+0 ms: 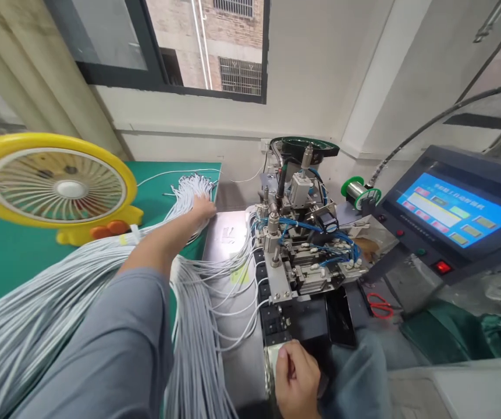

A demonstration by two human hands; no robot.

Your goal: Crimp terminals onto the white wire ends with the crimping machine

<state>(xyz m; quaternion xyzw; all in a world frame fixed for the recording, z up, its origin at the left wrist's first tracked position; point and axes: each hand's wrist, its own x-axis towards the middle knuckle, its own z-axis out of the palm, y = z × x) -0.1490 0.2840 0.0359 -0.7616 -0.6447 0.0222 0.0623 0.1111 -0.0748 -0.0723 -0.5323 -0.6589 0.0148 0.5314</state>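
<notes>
My left hand [203, 207] stretches far forward to the tip end of a bundle of white cables [191, 189] on the green table. It touches the cables there, but its fingers are hidden, so its grip does not show. My right hand [296, 372] is curled closed beside the front of the machine [302, 256], close to a pale block [272, 356]. Whatever its fingers may hold is hidden. Several white cables [237, 311] run in a row into the black holders [273, 320] along the machine's left side. Another thick bundle [195, 343] hangs at the table edge.
A yellow fan [64, 181] stands on the green table [154, 170] at left. Right of the machine are a solder wire spool [357, 189], a control screen [455, 206] and red-handled scissors [380, 305]. A dark phone [340, 317] lies near my leg [359, 372].
</notes>
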